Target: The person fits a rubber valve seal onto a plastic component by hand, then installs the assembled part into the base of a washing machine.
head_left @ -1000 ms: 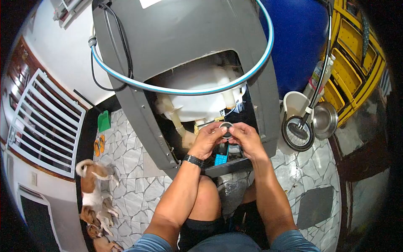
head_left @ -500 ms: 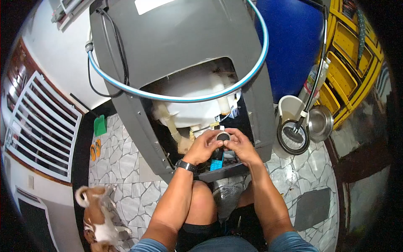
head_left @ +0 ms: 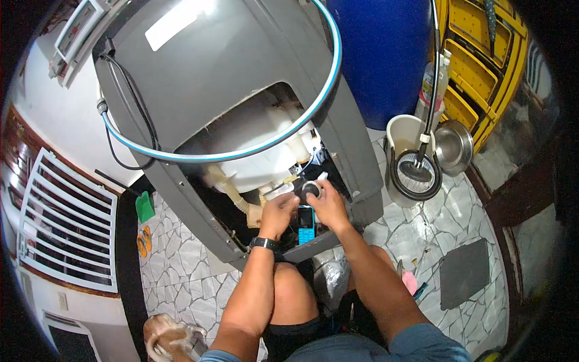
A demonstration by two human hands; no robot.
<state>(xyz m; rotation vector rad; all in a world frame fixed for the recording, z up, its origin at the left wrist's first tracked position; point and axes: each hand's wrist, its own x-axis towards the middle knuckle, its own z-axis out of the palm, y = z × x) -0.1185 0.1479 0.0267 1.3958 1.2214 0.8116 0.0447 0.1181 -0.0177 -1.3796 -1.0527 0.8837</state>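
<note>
My right hand (head_left: 329, 206) is closed on a round dark disc with a pale rim (head_left: 312, 190), held in front of the machine's opening. Beside it, to the left, is my left hand (head_left: 277, 216), with a watch at the wrist. Its fingers are smeared by motion and sit apart from the disc. Below and between the hands, a blue keypad phone (head_left: 306, 226) stands at the lower edge of the opening. Behind them, the grey washing machine (head_left: 217, 78) shows its white tub (head_left: 259, 166) and a yellowed corrugated hose (head_left: 232, 193) inside.
A blue-striped hose (head_left: 211, 158) loops across the opening. To the right are a blue drum (head_left: 383, 60), a bucket (head_left: 401, 130) with a mop (head_left: 416, 169), and a metal basin (head_left: 453, 146). A dog (head_left: 172, 338) is at lower left. Small tools (head_left: 420, 289) lie on the floor.
My left hand has come away from the disc, which stays in my right hand. The view has turned, and the dog appears lower and farther right. More of the phone shows.
</note>
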